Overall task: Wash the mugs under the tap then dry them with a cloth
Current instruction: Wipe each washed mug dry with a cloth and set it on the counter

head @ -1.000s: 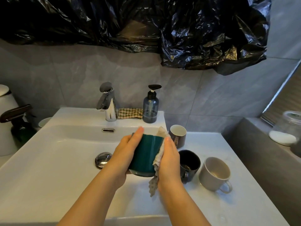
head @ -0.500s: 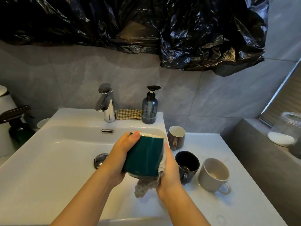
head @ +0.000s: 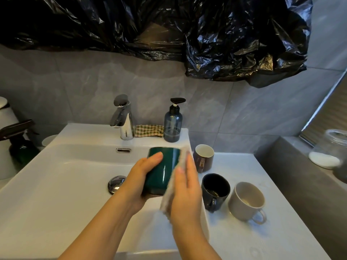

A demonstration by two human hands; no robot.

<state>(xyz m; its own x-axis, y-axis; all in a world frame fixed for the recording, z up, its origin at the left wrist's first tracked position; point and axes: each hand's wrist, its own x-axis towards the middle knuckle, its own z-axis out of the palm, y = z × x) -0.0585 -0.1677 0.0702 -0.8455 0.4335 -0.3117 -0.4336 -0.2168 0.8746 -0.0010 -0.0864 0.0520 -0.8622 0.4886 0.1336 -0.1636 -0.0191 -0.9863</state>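
Note:
A dark green mug is held over the white sink basin, tilted with its mouth facing away from me. My left hand grips its left side with curled fingers. My right hand lies flat with straight fingers and presses a pale cloth against the mug's right side. The cloth's lower end hangs below the hand. On the counter to the right stand a brown mug, a black mug and a grey mug. The chrome tap is behind the basin, and no water runs from it.
A blue soap pump bottle and a folded checked cloth sit on the sink's back ledge. The drain plug is in the basin. A dark spray bottle stands at the left, a glass jar on the right ledge.
My right hand slid the cloth from under the mug's base up along its right side, and its fingers straightened. My left hand keeps its grip on the mug.

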